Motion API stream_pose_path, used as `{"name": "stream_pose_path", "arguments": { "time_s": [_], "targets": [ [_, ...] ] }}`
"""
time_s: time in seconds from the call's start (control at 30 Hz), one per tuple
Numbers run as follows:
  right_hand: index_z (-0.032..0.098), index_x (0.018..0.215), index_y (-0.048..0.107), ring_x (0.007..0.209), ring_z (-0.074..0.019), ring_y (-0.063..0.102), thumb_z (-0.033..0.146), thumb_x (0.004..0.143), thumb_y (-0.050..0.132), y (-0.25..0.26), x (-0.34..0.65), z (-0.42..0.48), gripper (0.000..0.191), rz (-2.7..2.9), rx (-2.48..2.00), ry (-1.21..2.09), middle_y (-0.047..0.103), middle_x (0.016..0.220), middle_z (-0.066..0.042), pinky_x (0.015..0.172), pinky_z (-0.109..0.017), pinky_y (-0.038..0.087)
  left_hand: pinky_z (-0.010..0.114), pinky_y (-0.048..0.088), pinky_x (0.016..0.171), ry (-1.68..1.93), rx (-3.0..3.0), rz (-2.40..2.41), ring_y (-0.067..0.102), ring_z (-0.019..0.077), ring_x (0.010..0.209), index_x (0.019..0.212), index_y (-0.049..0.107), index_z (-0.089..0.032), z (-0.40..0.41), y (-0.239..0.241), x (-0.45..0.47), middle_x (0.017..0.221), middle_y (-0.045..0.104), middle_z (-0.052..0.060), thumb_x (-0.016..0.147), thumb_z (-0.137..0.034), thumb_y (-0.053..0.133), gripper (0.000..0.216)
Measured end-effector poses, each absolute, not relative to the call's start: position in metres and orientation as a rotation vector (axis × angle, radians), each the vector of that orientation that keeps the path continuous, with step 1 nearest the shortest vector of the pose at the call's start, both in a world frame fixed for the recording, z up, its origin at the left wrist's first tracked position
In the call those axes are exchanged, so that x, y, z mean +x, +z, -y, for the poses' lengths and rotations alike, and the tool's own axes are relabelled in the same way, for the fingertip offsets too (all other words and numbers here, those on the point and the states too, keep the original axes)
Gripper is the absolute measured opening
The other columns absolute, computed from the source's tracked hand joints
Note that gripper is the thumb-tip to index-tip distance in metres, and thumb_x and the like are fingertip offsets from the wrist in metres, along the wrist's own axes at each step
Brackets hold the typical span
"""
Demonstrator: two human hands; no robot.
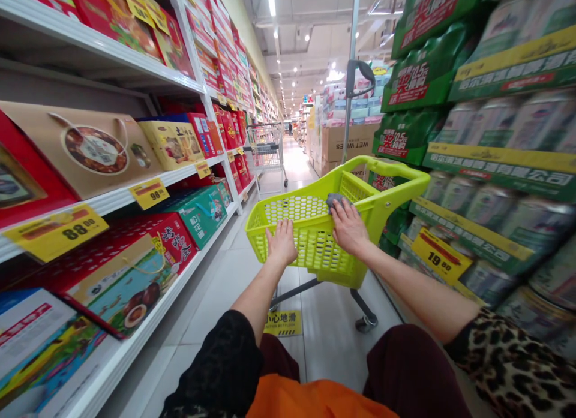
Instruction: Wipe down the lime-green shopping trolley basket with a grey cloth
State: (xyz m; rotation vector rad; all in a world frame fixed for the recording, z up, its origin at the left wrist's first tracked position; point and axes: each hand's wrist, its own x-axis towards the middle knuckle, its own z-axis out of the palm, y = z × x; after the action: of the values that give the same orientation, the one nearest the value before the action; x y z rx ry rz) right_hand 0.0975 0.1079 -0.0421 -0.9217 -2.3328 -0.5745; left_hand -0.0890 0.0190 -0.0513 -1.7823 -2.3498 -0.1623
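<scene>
A lime-green plastic shopping cart (310, 250) stands in the aisle right in front of me, tilted, with its handle (396, 178) to the right. My left hand (281, 241) grips the basket's near rim, fingers curled over it. My right hand (348, 225) presses a small grey cloth (335, 199) against the top edge of the basket, fingers bent over the cloth.
Shelves of boxed gift sets with yellow price tags (56, 231) line the left. Stacked green drink packs (427, 70) and canned cases fill the right. A metal trolley (266, 148) stands farther down. A yellow floor sticker (282, 323) lies under the cart.
</scene>
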Motion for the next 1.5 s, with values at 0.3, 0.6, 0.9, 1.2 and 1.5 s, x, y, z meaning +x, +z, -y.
{"name": "stream_pose_path", "arguments": {
  "time_s": [0.3, 0.6, 0.9, 1.2, 1.5],
  "targets": [
    [0.003, 0.13, 0.045, 0.134, -0.0327, 0.024, 0.018, 0.076, 0.049, -0.052, 0.051, -0.094, 0.056, 2.467, -0.79, -0.54, 0.032, 0.144, -0.016, 0.108, -0.046, 0.024, 0.058, 0.016, 0.108, -0.132, -1.799, 2.345, 0.013, 0.0253, 0.139, 0.142, 0.015, -0.02, -0.016, -0.047, -0.091, 0.151, 0.017, 0.006, 0.071, -0.022, 0.051, 0.08],
    [0.0, 0.128, 0.047, 0.134, -0.0337, 0.022, 0.018, 0.073, 0.051, -0.05, 0.078, -0.101, 0.058, 2.352, -0.878, -0.521, 0.032, 0.143, -0.019, 0.108, -0.049, 0.021, 0.057, 0.014, 0.109, -0.193, -1.825, 2.342, 0.015, 0.0259, 0.138, 0.141, 0.019, -0.018, -0.016, -0.047, -0.086, 0.151, 0.019, 0.009, 0.069, -0.021, 0.052, 0.08],
    [0.0, 0.128, 0.046, 0.135, -0.0307, 0.022, 0.013, 0.074, 0.048, -0.054, 0.041, -0.09, 0.056, 2.461, -0.709, -0.31, 0.031, 0.144, -0.02, 0.108, -0.045, 0.025, 0.048, 0.02, 0.11, -0.583, -2.013, 2.096, 0.023, 0.0233, 0.136, 0.141, 0.02, -0.013, -0.034, -0.024, -0.086, 0.15, 0.022, 0.01, 0.068, -0.01, 0.045, 0.077],
    [0.011, 0.133, 0.043, 0.131, -0.0292, 0.032, 0.018, 0.08, 0.044, -0.034, 0.08, -0.1, 0.053, 2.494, -0.754, -0.397, 0.037, 0.141, -0.016, 0.107, -0.052, 0.019, 0.047, 0.024, 0.107, -0.742, -2.098, 2.212, 0.045, 0.0213, 0.123, 0.126, 0.048, -0.018, -0.062, -0.009, -0.077, 0.135, 0.049, 0.008, 0.082, -0.016, 0.034, 0.046],
    [0.002, 0.129, 0.045, 0.13, -0.031, 0.03, 0.023, 0.079, 0.046, -0.042, 0.099, -0.118, 0.055, 2.357, -0.949, -0.593, 0.044, 0.137, -0.018, 0.108, -0.049, 0.012, 0.059, 0.02, 0.103, -0.649, -1.732, 2.134, 0.053, 0.0278, 0.108, 0.11, 0.054, -0.017, -0.076, -0.016, -0.036, 0.111, 0.06, 0.012, 0.084, -0.044, 0.047, 0.038]
  ]
}}
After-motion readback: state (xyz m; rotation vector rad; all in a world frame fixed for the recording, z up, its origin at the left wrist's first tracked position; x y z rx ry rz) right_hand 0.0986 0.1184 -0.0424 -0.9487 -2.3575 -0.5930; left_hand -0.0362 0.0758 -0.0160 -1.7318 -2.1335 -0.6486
